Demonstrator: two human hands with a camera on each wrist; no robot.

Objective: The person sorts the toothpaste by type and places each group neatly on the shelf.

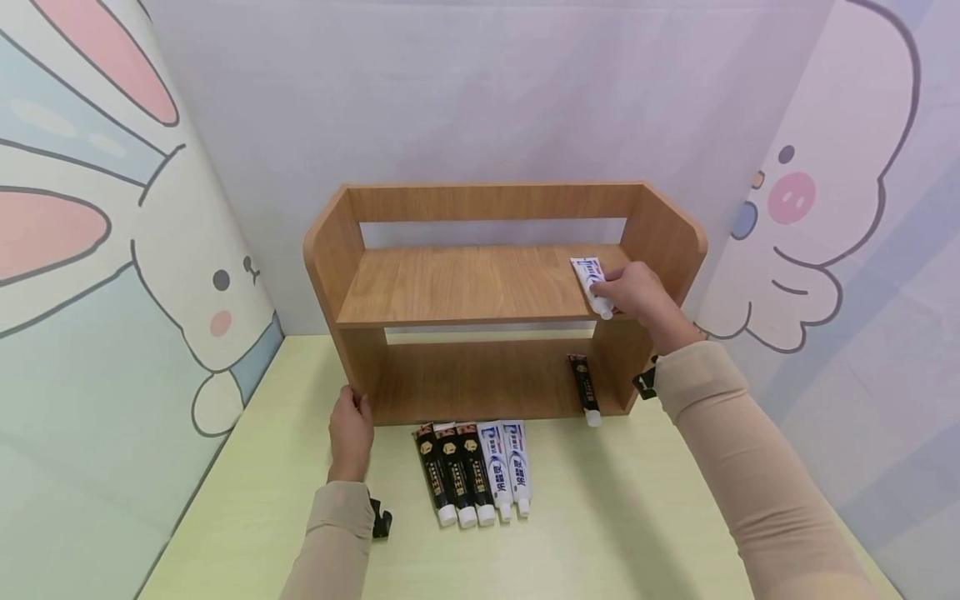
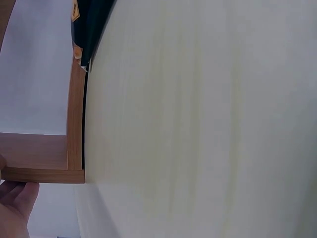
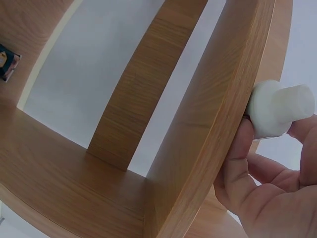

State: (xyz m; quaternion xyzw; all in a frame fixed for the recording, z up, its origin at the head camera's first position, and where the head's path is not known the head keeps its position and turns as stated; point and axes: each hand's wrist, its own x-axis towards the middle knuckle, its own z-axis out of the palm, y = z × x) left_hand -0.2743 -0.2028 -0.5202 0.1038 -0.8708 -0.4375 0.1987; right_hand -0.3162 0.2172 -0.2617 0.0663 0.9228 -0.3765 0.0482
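Observation:
My right hand [image 1: 643,302] pinches a white-and-blue toothpaste tube [image 1: 588,272] at the right end of the upper board of a two-tier wooden shelf [image 1: 457,287]. The tube points cap-forward, and in the right wrist view its white cap [image 3: 280,106] sticks out past the board's front edge between thumb and fingers. At the shelf's lower left, my left hand [image 1: 350,435] grips the side panel [image 2: 47,175], thumb on one face and fingers on the other. A black toothpaste tube [image 1: 583,385] lies on the lower board at the right, its white cap over the front edge.
In front of the shelf, three black toothpaste tubes [image 1: 452,467] and two white ones [image 1: 497,462] lie side by side on the pale yellow-green table [image 1: 585,533], caps toward me. A plain curtain [image 1: 480,92] hangs behind, with cartoon-printed panels [image 1: 202,292] on both sides.

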